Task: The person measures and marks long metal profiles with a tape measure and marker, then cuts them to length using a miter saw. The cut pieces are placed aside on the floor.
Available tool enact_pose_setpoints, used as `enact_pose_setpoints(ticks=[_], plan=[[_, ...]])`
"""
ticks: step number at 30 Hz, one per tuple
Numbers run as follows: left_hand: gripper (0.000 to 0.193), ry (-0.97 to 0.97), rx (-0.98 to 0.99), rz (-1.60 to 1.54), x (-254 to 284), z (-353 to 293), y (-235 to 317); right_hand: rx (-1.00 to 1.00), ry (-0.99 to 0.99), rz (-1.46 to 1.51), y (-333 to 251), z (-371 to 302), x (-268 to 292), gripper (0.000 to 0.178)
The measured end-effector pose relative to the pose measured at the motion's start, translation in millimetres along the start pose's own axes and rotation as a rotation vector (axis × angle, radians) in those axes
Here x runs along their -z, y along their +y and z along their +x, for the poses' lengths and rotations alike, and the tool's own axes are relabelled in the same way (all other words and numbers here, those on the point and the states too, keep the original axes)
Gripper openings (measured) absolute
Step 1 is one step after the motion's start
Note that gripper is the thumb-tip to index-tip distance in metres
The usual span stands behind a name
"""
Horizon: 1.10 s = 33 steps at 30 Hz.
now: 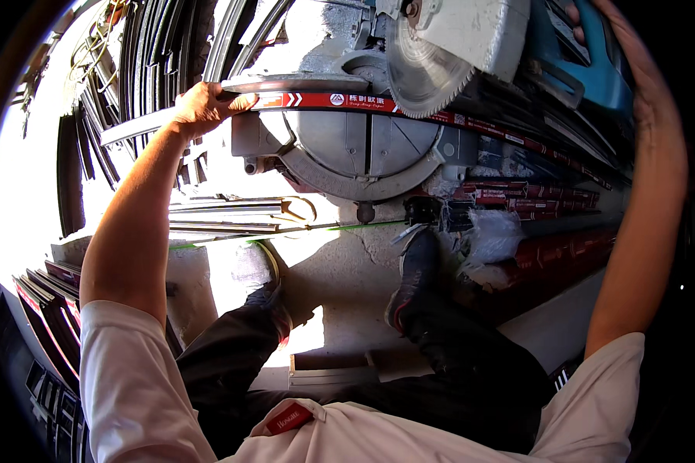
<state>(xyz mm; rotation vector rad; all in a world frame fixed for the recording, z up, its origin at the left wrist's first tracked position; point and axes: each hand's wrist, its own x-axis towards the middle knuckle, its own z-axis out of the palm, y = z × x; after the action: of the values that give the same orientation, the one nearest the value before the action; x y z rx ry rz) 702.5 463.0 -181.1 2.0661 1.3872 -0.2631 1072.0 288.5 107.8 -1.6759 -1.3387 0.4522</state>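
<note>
My left grip [205, 108] clasps the long profile [367, 102], which lies across the saw base [332, 147] beside the blade [428, 65]. Its red label [313, 101] bears white chevrons, emblem and lettering. My right grip [629, 42] encircles the blue saw handle [596, 46].

A crumpled sheet of clear plastic [493, 235] lies over the floor [347, 262]. Just right of the plastic sits a dark red wrapped bundle [560, 255]; directly above it are red-and-dark wrapped lengths [544, 194]. A thin green line [363, 225] runs out to its left, with pale and black strips [224, 207] farther that way. Well to its upper left stand long dark strips [150, 46]; far to its lower left, red-edged dark profiles [42, 316] and a black slatted object [58, 409]. A grey block [332, 374] lies to its lower left, nearer than those.
</note>
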Motion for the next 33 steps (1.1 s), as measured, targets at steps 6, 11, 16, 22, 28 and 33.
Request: enact_pose_setpoints(ticks=[6, 11, 16, 22, 28, 33], plan=[[0.096, 0.026, 0.028, 0.028, -2.1, -6.5, -16.8, 0.059, -0.056, -0.105, 50.1, -89.6, -3.2, 0.052], [0.094, 0.003, 0.002, 0.019, -4.3, 0.2, -5.8, 0.111, 0.05, -0.071, 60.4, -146.8, -25.8, 0.058], [0.095, 0.029, 0.002, 0.002, -6.4, 0.7, -9.0, 0.077, 0.09, -0.061, 62.3, -159.8, -34.1, 0.059], [0.097, 0.037, -0.024, 0.038, -4.9, 0.9, -11.2, 0.129, 0.089, -0.062, 68.9, -164.6, -37.9, 0.06], [0.095, 0.028, 0.01, -0.018, -3.8, -2.8, -5.5, 0.135, 0.108, -0.053, 71.0, -167.7, -40.4, 0.061], [0.093, 0.045, -0.022, -0.011, -4.9, -2.4, -11.1, 0.169, 0.098, -0.061, 75.5, -168.8, -41.2, 0.061]])
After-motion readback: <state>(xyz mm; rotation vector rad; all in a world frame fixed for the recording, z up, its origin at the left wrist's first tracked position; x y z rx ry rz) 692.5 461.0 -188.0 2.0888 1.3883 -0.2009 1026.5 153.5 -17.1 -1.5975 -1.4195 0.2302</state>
